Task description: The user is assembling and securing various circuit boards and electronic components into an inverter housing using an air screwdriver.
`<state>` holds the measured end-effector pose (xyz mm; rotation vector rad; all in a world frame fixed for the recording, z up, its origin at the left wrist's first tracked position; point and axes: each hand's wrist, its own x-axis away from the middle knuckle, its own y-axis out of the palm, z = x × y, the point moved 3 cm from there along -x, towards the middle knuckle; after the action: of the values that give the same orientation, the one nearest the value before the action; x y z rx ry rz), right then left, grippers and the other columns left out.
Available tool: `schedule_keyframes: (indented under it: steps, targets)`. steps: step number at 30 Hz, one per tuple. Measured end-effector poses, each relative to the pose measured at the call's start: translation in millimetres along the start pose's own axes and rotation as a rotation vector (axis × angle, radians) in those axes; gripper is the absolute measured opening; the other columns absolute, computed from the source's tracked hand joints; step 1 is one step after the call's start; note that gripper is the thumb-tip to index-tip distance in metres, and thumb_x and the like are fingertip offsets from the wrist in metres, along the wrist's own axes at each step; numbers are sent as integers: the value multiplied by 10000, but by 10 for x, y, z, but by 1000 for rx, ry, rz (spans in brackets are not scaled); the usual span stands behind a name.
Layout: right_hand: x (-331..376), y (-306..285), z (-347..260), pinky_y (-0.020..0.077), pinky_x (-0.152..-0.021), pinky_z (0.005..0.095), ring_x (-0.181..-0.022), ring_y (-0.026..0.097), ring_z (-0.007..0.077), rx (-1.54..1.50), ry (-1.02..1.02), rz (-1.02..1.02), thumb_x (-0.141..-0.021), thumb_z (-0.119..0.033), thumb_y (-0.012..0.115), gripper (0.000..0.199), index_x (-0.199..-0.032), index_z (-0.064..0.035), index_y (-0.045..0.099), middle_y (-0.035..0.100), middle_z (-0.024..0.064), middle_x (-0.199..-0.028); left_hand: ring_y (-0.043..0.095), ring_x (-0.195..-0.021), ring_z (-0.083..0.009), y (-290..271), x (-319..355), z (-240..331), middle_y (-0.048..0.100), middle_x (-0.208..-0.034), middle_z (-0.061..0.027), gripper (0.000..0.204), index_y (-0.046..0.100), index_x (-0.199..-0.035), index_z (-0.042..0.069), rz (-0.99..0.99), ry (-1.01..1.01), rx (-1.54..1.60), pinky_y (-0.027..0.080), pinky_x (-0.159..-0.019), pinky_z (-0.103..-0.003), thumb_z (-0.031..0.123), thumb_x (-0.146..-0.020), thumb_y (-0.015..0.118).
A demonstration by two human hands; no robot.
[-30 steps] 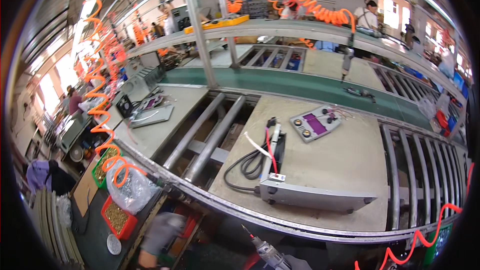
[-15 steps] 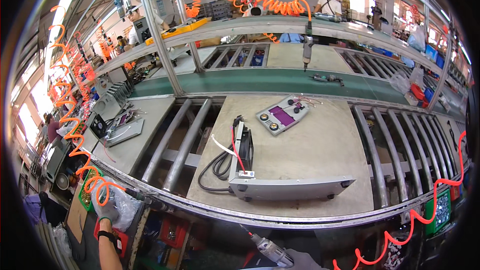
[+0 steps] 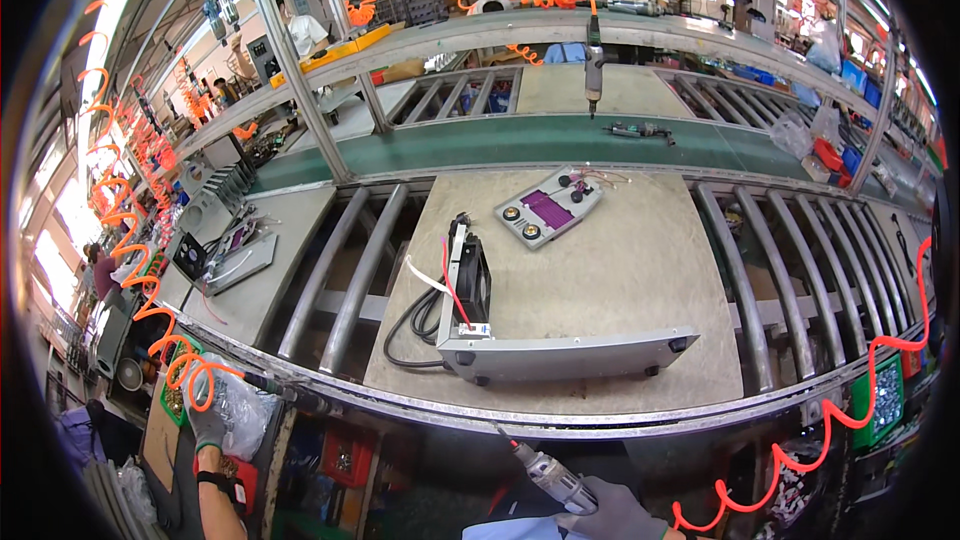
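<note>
My right hand (image 3: 622,514), in a grey glove, is wrapped round a silver air screwdriver (image 3: 552,476), whose bit points up and left toward the bench edge. At lower left my gloved left hand (image 3: 207,426) reaches beside a clear plastic bag (image 3: 242,408), above a red bin (image 3: 243,478); its fingers are too unclear to read. On the board (image 3: 600,290) before me stands a grey metal chassis (image 3: 570,358) with a black fan (image 3: 473,275), red and white wires and a coiled black cable (image 3: 408,332). Behind it lies a grey panel (image 3: 548,208) with a purple area and round knobs.
Metal rollers (image 3: 745,285) flank the board on both sides. Another panel assembly (image 3: 235,255) lies at left. A green belt (image 3: 450,145) runs behind, with a hanging screwdriver (image 3: 594,70) over it. An orange coiled hose (image 3: 140,260) hangs at left; a green parts bin (image 3: 880,400) stands at right.
The view has shifted, so the bench sits slightly higher and further left. My right hand with the screwdriver shows more fully. My left hand stays by the plastic bag.
</note>
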<state>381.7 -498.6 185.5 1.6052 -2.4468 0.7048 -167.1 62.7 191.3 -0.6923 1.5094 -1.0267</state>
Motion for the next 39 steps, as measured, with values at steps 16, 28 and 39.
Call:
schedule_keyframes:
  steps: [16,28,39]
  targets:
    - [212,-342,458,554,-729,387,-794,711,307,105,83,267,-726,-413,857,575,-1081,-21,632,700,163,-875,696,-689,-135,-1031,1715,4745,706,-862,-70,152,725,-1024,-3,-686,418,1117,550,-581,-278,38,-883,685]
    - [520,-470,756,539,-721,344,-764,672,174,-135,159,411,-714,-317,869,499,-1046,-20,642,689,116,-854,631,-705,-340,-360,2087,5892,629,-766,-143,167,746,-948,89,-185,762,939,513,-626,-419,244,-887,725]
    - [328,-466,610,524,-642,319,-699,622,119,-294,104,375,-759,-311,850,452,-1026,-22,627,638,61,-801,614,-706,-119,-1330,1594,5751,617,-776,-38,202,735,-1028,3,-598,318,1292,478,-653,-267,182,-953,677]
